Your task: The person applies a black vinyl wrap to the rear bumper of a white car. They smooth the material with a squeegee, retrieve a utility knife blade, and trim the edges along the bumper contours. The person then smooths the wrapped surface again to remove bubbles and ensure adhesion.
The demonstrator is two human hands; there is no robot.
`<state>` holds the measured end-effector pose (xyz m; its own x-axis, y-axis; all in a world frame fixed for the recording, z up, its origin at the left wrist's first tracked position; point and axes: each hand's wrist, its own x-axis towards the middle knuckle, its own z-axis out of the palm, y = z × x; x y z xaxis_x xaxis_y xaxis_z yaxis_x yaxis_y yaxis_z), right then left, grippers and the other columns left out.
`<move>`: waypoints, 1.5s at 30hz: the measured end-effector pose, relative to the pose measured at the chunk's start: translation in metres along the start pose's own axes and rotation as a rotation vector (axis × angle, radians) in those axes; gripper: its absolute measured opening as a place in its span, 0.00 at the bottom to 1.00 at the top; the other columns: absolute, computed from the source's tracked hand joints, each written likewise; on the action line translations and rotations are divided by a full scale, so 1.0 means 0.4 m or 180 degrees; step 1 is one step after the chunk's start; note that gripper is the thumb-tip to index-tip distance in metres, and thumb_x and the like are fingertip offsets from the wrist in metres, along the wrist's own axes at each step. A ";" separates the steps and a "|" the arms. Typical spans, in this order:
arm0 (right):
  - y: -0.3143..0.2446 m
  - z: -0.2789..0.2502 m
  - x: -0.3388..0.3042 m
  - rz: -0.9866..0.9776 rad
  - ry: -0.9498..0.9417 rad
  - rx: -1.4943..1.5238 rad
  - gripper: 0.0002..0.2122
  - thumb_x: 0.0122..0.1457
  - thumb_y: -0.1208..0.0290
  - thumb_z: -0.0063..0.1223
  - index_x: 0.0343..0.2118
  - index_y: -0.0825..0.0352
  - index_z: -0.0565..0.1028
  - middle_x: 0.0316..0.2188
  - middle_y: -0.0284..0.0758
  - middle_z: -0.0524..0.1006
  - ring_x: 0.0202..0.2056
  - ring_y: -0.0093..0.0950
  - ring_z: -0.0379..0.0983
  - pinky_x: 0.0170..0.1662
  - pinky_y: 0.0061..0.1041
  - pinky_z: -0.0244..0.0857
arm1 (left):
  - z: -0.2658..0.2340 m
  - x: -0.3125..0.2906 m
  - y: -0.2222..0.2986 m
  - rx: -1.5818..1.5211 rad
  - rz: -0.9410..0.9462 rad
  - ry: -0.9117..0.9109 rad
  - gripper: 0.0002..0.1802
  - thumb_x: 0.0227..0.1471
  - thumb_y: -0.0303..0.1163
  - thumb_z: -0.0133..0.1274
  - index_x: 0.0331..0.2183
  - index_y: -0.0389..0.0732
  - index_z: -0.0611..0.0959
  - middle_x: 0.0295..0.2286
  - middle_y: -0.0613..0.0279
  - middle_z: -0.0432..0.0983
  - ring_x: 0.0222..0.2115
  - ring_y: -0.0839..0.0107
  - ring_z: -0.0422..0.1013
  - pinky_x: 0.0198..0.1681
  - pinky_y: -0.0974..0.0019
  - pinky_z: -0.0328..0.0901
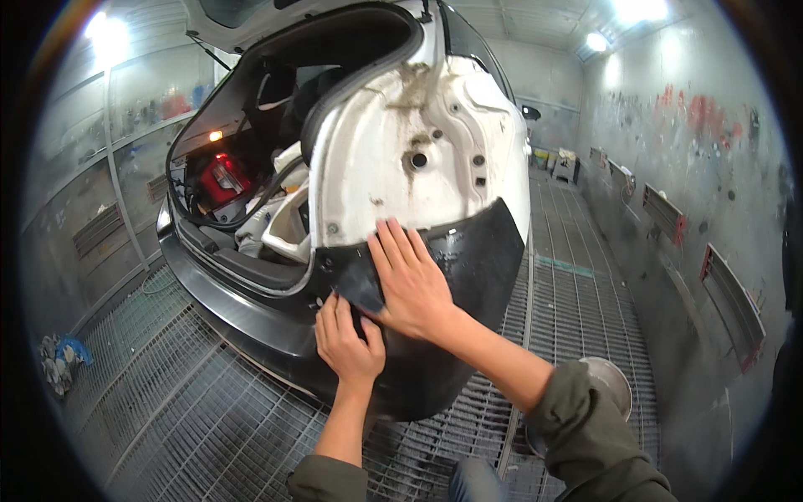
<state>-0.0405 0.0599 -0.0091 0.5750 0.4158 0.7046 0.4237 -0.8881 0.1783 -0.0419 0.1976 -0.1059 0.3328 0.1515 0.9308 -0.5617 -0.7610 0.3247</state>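
A matte black rear bumper (473, 276) wraps round the corner of a white car (381, 180). My right hand (411, 286) lies flat on the bumper's upper corner, fingers stretched out and pointing up to its top edge. Just below and to the left, my left hand (347, 341) is closed against the bumper, with fingers curled and thumb drawn in. Something dark shows between that thumb and the fingers, but I cannot make out whether it is a held thing or the bumper. Above my hands, bare white body panel shows with holes and brown stains.
The raised tailgate (259, 18) hangs over the open boot, where a red tail light (224, 177) lies among loose parts. A round bucket (609, 383) stands by my right forearm. Metal grating (209, 418) covers the floor. Crumpled grey and blue material (65, 361) lies left.
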 end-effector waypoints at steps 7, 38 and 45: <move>-0.011 -0.017 -0.260 -0.0403 -0.0448 -0.0109 0.33 0.58 0.67 0.46 0.67 0.75 0.61 0.72 0.50 0.54 0.75 0.42 0.44 0.75 0.43 0.36 | -0.019 -0.015 -0.050 -0.0600 -0.0709 -0.0140 0.17 0.61 0.26 0.46 0.48 0.37 0.84 0.40 0.52 0.81 0.40 0.52 0.77 0.44 0.55 0.70; 0.200 0.099 -0.222 0.1524 0.1017 0.1215 0.50 0.62 0.51 0.60 0.69 0.84 0.42 0.72 0.64 0.38 0.74 0.56 0.31 0.74 0.51 0.29 | -0.005 0.020 -0.066 0.0081 -0.1383 -0.0089 0.18 0.65 0.37 0.43 0.43 0.38 0.85 0.39 0.54 0.84 0.38 0.57 0.78 0.44 0.57 0.69; 0.350 0.125 -0.325 0.1472 0.0785 0.1400 0.48 0.63 0.56 0.59 0.71 0.78 0.39 0.73 0.60 0.36 0.75 0.54 0.27 0.74 0.52 0.27 | 0.033 -0.021 -0.069 -0.0084 -0.1093 -0.0149 0.19 0.64 0.35 0.40 0.44 0.37 0.83 0.38 0.52 0.83 0.38 0.55 0.78 0.44 0.56 0.68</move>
<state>-0.0208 -0.1088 -0.1102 0.6113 -0.0903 0.7862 0.4477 -0.7797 -0.4377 -0.0190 0.2090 -0.1247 0.5399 0.3663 0.7579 -0.4301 -0.6539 0.6224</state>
